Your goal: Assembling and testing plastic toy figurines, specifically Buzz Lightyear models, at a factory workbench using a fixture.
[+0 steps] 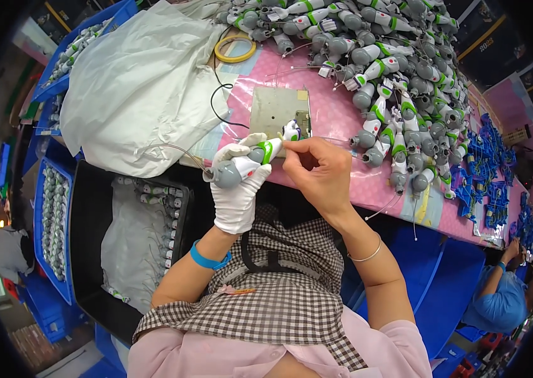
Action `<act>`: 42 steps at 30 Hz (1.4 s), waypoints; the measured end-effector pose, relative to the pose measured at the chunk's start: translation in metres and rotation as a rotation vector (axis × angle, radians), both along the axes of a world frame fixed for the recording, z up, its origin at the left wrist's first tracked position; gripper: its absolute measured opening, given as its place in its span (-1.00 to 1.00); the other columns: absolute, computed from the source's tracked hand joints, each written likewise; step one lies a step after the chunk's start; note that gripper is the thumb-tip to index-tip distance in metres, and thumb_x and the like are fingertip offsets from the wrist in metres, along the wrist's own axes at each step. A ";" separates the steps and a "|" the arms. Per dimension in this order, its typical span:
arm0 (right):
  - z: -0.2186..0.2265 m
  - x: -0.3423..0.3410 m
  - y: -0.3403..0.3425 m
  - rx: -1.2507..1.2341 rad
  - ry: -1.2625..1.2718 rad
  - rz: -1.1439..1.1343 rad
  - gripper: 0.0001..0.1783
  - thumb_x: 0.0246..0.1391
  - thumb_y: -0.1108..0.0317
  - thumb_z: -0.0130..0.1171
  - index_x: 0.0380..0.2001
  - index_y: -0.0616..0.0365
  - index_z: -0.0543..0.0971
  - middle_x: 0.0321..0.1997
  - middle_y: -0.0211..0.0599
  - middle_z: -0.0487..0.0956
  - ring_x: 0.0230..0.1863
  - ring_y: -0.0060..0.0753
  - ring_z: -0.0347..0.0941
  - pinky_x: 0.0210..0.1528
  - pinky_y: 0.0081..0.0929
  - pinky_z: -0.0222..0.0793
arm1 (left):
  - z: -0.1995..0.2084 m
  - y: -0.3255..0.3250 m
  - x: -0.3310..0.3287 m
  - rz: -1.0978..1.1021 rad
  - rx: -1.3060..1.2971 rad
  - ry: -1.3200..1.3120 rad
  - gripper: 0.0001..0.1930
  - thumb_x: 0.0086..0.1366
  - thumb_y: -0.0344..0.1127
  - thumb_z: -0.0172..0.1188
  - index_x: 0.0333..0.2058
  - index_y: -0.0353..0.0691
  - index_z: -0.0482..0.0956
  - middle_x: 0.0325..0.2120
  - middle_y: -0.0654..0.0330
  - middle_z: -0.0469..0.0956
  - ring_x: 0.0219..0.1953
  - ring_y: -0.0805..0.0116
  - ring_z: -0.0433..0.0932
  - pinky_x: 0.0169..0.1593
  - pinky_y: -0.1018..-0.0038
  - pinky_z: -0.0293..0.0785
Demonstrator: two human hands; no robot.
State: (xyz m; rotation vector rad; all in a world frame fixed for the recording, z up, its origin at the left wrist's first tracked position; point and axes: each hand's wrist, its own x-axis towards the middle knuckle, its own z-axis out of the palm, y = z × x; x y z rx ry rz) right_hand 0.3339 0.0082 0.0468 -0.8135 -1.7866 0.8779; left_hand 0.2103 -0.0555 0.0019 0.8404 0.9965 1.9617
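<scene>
My left hand (236,205), in a white glove, is closed around a toy robot arm (246,166). The toy is white with a grey ball-shaped shoulder, a green band and a red spot, and a thin clear cable trails from its shoulder end. Its small white hand points up and to the right. Beside its wrist, my bare right hand (323,173) is curled in a pinch, index fingertip against the white forearm. Whatever lies between thumb and finger is hidden. Just beyond both hands, a flat metal plate (272,113) lies on the pink table covering (250,94).
A big heap of similar toy arms (380,107) covers the table's far right, with blue plastic parts (496,195) beyond. White sheeting (146,88) and a yellow tape roll (235,60) lie left. A black crate (90,246) stands at my left; a person in blue (499,299) sits right.
</scene>
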 end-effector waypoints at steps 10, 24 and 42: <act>0.012 0.019 0.029 -0.323 -0.197 0.168 -0.89 -0.01 0.48 0.14 -0.41 0.25 0.63 -0.68 -0.54 0.44 -0.72 -0.79 0.23 -0.70 -0.75 0.09 | 0.027 -0.023 -0.027 0.070 0.060 -0.086 -0.63 0.06 -0.55 0.28 -0.16 -0.22 0.37 -0.23 0.22 0.47 -0.07 0.37 0.48 0.03 0.45 0.40; -0.016 0.064 0.095 0.098 -0.569 -0.088 -0.64 0.14 0.25 0.09 -0.06 0.23 0.53 -0.01 -0.22 0.55 -0.01 -0.44 0.45 0.05 -0.56 0.28 | -0.134 -0.338 -0.251 0.952 -0.704 -0.643 -0.76 0.15 -0.43 0.21 -0.22 -0.22 0.39 -0.42 0.12 0.45 -0.40 0.20 0.51 -0.36 0.29 0.51; 0.044 0.105 0.036 -0.200 -0.109 -0.261 -0.66 0.19 0.37 0.02 -0.06 0.41 0.46 -0.04 -0.18 0.50 0.00 -0.37 0.40 0.06 -0.48 0.37 | -0.211 -0.268 -0.313 0.609 -0.627 -0.791 -0.78 0.20 -0.33 0.21 -0.22 -0.20 0.40 -0.34 0.14 0.50 -0.26 0.19 0.56 -0.12 0.28 0.54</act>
